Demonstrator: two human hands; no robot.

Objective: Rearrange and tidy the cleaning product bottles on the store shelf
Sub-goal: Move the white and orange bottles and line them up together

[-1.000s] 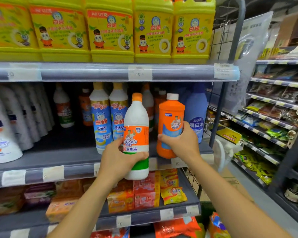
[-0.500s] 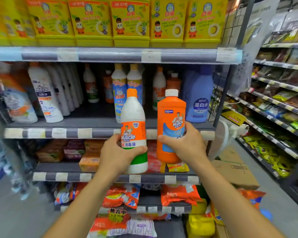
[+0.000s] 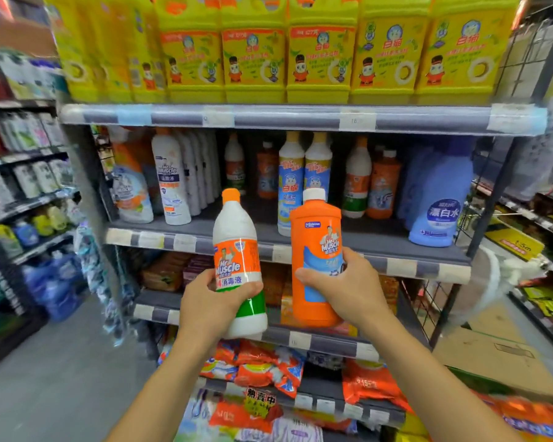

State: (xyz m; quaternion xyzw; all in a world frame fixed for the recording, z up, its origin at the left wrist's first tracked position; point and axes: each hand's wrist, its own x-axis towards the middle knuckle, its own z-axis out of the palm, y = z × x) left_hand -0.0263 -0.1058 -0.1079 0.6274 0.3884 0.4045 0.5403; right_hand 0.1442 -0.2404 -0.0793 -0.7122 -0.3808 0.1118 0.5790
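Observation:
My left hand (image 3: 211, 301) grips a white bottle (image 3: 237, 250) with an orange cap and an orange and green label. My right hand (image 3: 348, 288) grips an orange bottle (image 3: 315, 244) with a white cap. Both bottles are upright and side by side in the air, in front of the grey middle shelf (image 3: 396, 247). On that shelf stand two white and blue bottles (image 3: 304, 173), a white and an orange bottle (image 3: 371, 183) further back, and a row of white bottles (image 3: 173, 183) at the left.
Blue bleach bottles (image 3: 438, 199) stand at the shelf's right end. Yellow jugs (image 3: 316, 55) fill the top shelf. Soap packs and orange bags lie on the lower shelves. A cardboard box (image 3: 498, 358) sits on the floor at the right. Other racks flank the aisle.
The view has drawn back from the shelf and swung left. Both bottles came away from the middle shelf with my hands and now hang lower in front of it.

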